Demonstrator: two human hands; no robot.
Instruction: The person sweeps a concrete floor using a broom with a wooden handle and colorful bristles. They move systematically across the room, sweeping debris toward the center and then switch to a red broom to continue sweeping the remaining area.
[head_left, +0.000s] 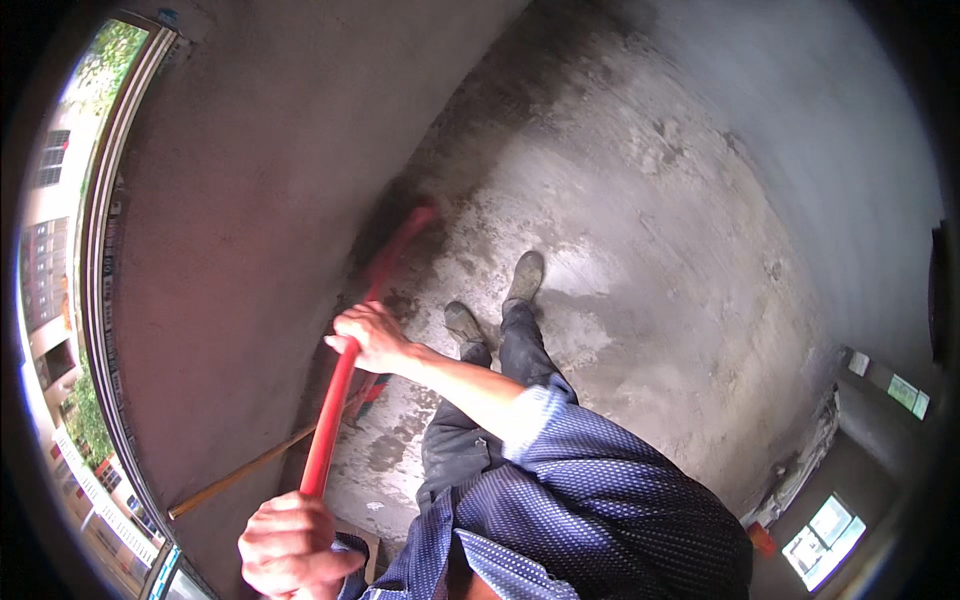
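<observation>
Both of my hands grip a long red tool handle (328, 427) slanting up and away along the wall. Near its upper end, at the bottom of the view, my left hand (289, 544) wraps around it. My right hand (371, 334) is closed around it farther down. Beyond that hand the red shaft blurs near the foot of the wall, so I cannot tell what its head is. My two dusty shoes, one of them a right shoe (527, 276), stand on the stained concrete floor (637, 322).
A plastered wall (247, 262) with a long window (105, 225) runs along the left. A wooden pole (244, 469) leans there, a red and green thing (371, 394) near its lower end. Another plastered wall (840, 172) stands right. A red object (761, 538) is at lower right.
</observation>
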